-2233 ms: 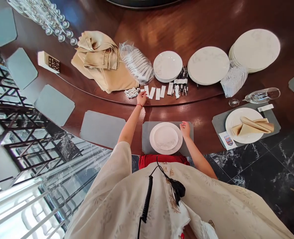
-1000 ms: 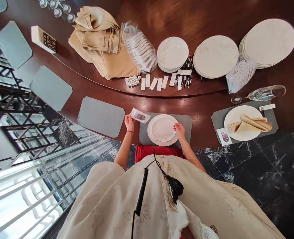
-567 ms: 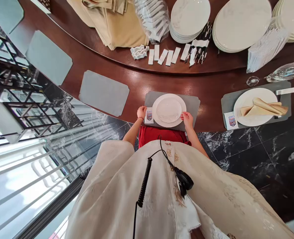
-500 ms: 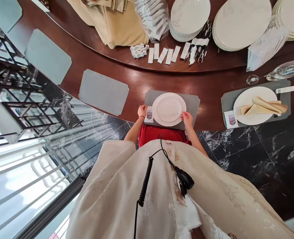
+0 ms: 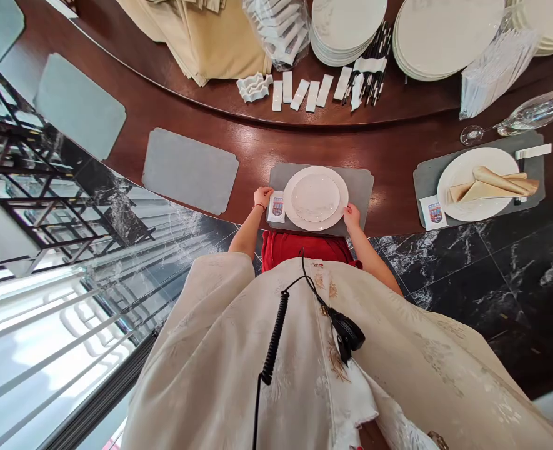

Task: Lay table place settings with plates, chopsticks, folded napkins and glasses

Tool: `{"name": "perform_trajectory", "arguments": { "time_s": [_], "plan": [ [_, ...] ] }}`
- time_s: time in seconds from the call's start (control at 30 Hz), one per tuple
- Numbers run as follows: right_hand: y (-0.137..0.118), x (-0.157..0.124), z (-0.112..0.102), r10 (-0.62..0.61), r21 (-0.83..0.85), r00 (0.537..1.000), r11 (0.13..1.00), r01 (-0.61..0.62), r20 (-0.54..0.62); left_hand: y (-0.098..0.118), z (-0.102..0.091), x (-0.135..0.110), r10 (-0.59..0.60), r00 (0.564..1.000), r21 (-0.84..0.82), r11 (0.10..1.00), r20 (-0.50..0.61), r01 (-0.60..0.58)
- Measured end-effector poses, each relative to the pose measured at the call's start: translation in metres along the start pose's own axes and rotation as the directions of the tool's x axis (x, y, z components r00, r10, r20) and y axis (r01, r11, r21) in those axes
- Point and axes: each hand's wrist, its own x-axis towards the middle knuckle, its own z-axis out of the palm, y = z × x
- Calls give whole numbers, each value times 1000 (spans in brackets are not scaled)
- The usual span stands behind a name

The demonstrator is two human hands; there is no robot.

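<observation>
White and flat, a rectangular packet with a coloured print (image 5: 277, 208) lies at the left end of a grey, rectangular placemat (image 5: 361, 186), by the near edge of the curved, dark brown wooden counter (image 5: 257, 147). The left hand (image 5: 262, 197) is at the packet's left edge, fingers bunched; whether they pinch it, I cannot tell. Just right of the packet sits a large, round white plate (image 5: 291, 214) bearing a smaller round white plate (image 5: 315, 197). The right hand's (image 5: 352, 217) curled fingers meet the large plate's right rim; their grip is unclear.
</observation>
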Motion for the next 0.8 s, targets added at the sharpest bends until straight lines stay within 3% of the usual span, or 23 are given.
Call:
{"name": "perform_trajectory", "arguments": {
  "time_s": [0.2,0.5,0.8],
  "plan": [
    [0,1,7,161,166,986,974,-152,-40,-7,-8,6,78,993,47,995,84,-83],
    [-4,-2,6,142,320,988,935,-154,62,-9,-14,12,65,992,59,996,111,-72],
    [-17,-7,16,210,318,977,929,-191,-24,-3,-18,1,17,997,12,1000,70,-18]
  ]
}}
